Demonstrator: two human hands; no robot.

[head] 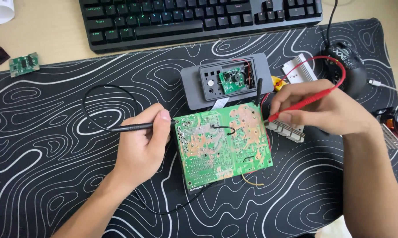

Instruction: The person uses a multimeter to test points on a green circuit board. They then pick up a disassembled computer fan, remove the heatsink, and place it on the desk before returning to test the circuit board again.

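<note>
A large green circuit board (pixel 223 145) lies solder side up in the middle of the black desk mat (pixel 53 145), resting on a dark device. My left hand (pixel 141 145) grips a black test probe (pixel 133 128) whose tip touches the board's upper left edge. My right hand (pixel 322 108) pinches a red test probe (pixel 302 104), its tip at the board's upper right edge. The black lead loops to the left; the red lead arcs up to the right.
A grey opened case (pixel 194 88) holding a small green board (pixel 232 80) sits behind the big board. A black keyboard (pixel 199 17) lies at the top, a black mouse (pixel 351 66) at right, a small green module (pixel 24 64) at far left, and a white finned part (pixel 291 130) under my right hand.
</note>
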